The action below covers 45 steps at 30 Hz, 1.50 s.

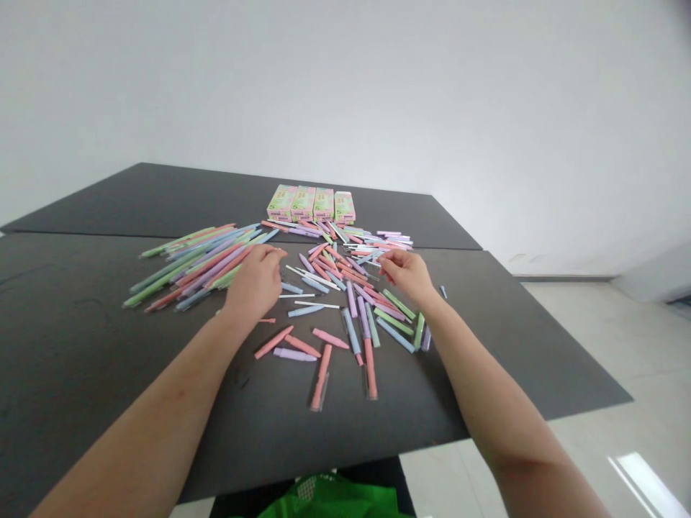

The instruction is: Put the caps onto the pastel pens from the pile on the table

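Probably, the pen pieces [305,311] were light, stiff and slick, best pinched mid-barrel. Left hand [258,275] and right hand [407,273] curled narrowly, contents impossible to tell.

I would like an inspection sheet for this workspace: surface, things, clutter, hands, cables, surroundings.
Surface: dark table with a seam across it.
Things: long pastel sticks bunched left; short pastel pieces and white rods scattered centrally; four boxes in a row behind.
Clutter: small blue piece apart, right of the others.
Hands: left hand near the sticks, right hand near the scattered pieces; grip unclear.
Cables: nothing seen.
Surroundings: pale wall, tiled floor.
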Each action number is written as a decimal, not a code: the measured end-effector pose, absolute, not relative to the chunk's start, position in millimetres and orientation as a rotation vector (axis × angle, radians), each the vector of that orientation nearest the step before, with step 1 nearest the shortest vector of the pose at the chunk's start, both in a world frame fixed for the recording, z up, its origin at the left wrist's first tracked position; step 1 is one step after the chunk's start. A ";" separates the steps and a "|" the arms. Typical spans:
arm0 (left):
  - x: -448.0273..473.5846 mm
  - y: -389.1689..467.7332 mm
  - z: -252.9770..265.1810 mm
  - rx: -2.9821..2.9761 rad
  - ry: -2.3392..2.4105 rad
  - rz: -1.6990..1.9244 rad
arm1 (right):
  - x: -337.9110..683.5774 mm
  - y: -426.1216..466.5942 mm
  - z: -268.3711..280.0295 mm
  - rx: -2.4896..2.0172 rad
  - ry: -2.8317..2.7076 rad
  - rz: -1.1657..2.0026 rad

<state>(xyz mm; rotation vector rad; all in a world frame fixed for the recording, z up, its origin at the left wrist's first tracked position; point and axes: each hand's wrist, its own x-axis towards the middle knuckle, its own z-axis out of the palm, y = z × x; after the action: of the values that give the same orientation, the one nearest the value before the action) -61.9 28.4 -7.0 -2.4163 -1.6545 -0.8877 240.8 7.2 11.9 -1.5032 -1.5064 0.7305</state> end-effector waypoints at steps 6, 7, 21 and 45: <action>-38.5 11.7 -9.5 -2.667 -1.407 -0.811 | 231.3 -8.4 21.3 -1.612 -2.029 0.689; -37.2 9.7 -9.2 -2.715 -1.366 -0.771 | 227.2 -11.7 22.4 -1.637 -2.111 0.645; -30.1 0.6 -3.2 -2.838 -1.242 -0.626 | 201.5 -18.4 10.0 -1.867 -2.356 0.335; -7.9 -14.7 3.0 -3.485 -1.471 -1.152 | 197.7 -20.0 18.0 -1.014 -1.516 1.311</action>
<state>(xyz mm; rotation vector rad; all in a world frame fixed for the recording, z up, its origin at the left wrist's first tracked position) -7.9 -14.7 3.0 -3.4848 -1.4711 -1.1520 197.7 -20.0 18.0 -1.0138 -1.5161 1.3109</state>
